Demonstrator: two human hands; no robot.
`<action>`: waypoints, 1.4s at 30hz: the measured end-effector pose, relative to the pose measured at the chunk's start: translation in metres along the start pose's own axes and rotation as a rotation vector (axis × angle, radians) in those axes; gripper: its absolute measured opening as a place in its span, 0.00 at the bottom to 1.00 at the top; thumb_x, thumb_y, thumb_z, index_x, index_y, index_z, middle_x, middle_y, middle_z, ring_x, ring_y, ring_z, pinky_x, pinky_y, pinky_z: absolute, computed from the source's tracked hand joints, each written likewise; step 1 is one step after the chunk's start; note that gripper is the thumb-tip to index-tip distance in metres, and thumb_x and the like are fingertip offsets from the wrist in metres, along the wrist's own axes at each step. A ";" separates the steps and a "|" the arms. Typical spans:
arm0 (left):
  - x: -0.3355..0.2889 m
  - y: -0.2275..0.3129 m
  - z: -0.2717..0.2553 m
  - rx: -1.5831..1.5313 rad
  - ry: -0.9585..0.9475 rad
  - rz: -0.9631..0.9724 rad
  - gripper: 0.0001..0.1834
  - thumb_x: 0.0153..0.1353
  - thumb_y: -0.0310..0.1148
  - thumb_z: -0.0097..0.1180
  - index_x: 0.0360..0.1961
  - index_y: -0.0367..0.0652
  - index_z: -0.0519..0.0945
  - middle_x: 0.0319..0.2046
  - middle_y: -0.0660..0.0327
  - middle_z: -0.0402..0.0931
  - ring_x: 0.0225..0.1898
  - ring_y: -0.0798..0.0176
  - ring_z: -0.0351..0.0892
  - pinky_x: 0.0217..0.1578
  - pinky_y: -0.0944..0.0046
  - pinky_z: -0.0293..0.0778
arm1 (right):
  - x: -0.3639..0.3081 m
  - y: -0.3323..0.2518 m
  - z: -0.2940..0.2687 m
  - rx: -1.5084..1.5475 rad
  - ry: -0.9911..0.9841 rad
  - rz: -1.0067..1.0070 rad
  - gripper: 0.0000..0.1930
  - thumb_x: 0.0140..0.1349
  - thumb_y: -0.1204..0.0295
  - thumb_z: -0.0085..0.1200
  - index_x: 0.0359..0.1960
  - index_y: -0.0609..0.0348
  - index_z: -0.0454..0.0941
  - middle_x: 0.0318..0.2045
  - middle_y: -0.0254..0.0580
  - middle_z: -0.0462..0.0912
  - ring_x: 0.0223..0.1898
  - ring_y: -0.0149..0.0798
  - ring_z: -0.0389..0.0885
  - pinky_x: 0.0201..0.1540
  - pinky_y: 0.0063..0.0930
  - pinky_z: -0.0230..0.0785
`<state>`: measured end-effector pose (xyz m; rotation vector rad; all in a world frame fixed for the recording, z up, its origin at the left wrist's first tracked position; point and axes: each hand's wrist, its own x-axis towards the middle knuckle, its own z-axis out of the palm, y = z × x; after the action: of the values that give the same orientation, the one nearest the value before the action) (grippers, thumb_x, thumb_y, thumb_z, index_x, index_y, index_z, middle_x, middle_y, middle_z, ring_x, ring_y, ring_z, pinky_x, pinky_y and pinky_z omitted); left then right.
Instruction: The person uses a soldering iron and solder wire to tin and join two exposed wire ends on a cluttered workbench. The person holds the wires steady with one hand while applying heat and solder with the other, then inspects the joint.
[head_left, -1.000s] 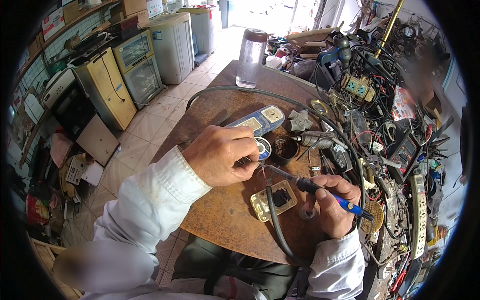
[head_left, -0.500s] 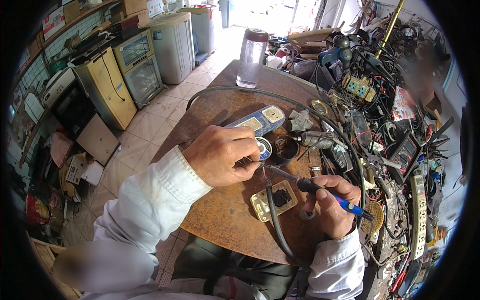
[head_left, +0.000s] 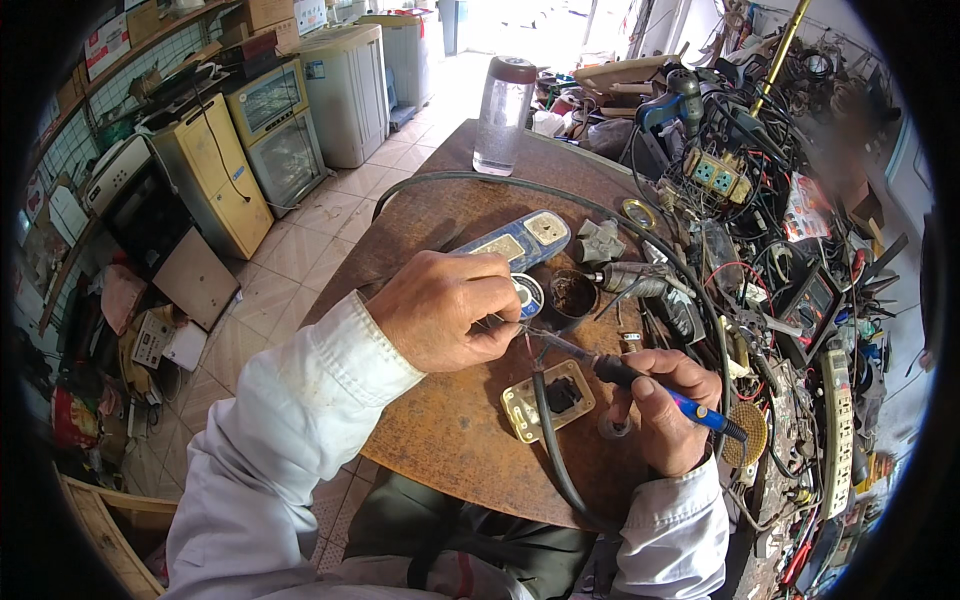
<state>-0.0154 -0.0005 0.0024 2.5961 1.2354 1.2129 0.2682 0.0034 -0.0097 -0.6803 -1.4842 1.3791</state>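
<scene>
My right hand [head_left: 668, 405] is closed around the blue handle of a soldering iron [head_left: 690, 408]. The iron's tip points left, at the bare wire ends [head_left: 533, 347] of a thick black cable [head_left: 550, 430]. Close beside that tip, my left hand [head_left: 455, 312] has its fingers pinched on thin solder wire [head_left: 488, 321]. A blue and white solder spool [head_left: 529, 296] sits partly hidden behind the left fingers. Under the cable lies a yellowed plastic cover [head_left: 522, 412] with a dark piece inside. Beyond the spool are a dark round pot [head_left: 573, 296] and a blue power strip [head_left: 515, 240].
The brown worktable [head_left: 430, 435] carries a clear bottle [head_left: 503, 118] at its far end. Cables, tools, a multimeter [head_left: 803, 312] and a long pale socket strip [head_left: 837, 430] are heaped along the right. Old appliances, including a yellow cabinet [head_left: 212, 175], stand on the tiled floor at left.
My hands, the iron and the cable have hardly moved. A blurred rounded shape at the lower left is gone, and a curved wooden frame now shows there.
</scene>
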 end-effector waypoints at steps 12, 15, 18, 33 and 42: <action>0.000 0.001 0.000 0.001 0.002 0.006 0.11 0.43 0.19 0.69 0.25 0.39 0.77 0.28 0.59 0.79 0.29 0.58 0.83 0.27 0.62 0.78 | 0.000 -0.001 0.001 0.014 0.005 0.003 0.13 0.62 0.72 0.61 0.43 0.71 0.80 0.28 0.44 0.83 0.26 0.31 0.79 0.30 0.24 0.72; 0.000 0.001 0.000 0.001 -0.002 0.005 0.11 0.43 0.19 0.69 0.25 0.39 0.77 0.28 0.59 0.79 0.29 0.58 0.83 0.27 0.62 0.79 | 0.000 0.000 0.001 0.004 0.014 0.004 0.13 0.61 0.72 0.62 0.43 0.71 0.80 0.28 0.44 0.83 0.25 0.31 0.79 0.29 0.23 0.71; 0.001 0.001 -0.001 0.001 -0.008 0.005 0.11 0.43 0.19 0.69 0.25 0.39 0.77 0.28 0.58 0.79 0.29 0.58 0.83 0.27 0.62 0.79 | 0.000 0.001 0.000 -0.004 0.019 0.004 0.14 0.61 0.71 0.63 0.43 0.71 0.80 0.28 0.44 0.83 0.25 0.31 0.79 0.28 0.23 0.71; 0.000 0.001 -0.001 -0.005 -0.017 -0.003 0.11 0.43 0.19 0.69 0.26 0.39 0.77 0.28 0.58 0.79 0.30 0.57 0.83 0.28 0.62 0.79 | 0.000 -0.001 0.001 -0.012 0.015 0.003 0.15 0.60 0.69 0.63 0.42 0.72 0.80 0.29 0.45 0.83 0.25 0.31 0.80 0.28 0.22 0.72; 0.000 0.001 -0.001 -0.003 -0.019 -0.002 0.11 0.43 0.19 0.69 0.26 0.39 0.78 0.28 0.58 0.79 0.30 0.56 0.83 0.29 0.61 0.79 | 0.000 0.000 0.001 -0.010 0.020 0.001 0.16 0.60 0.69 0.64 0.42 0.72 0.80 0.29 0.45 0.83 0.24 0.31 0.80 0.27 0.22 0.72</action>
<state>-0.0151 -0.0014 0.0035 2.5973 1.2320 1.1865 0.2674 0.0032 -0.0091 -0.7000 -1.4762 1.3627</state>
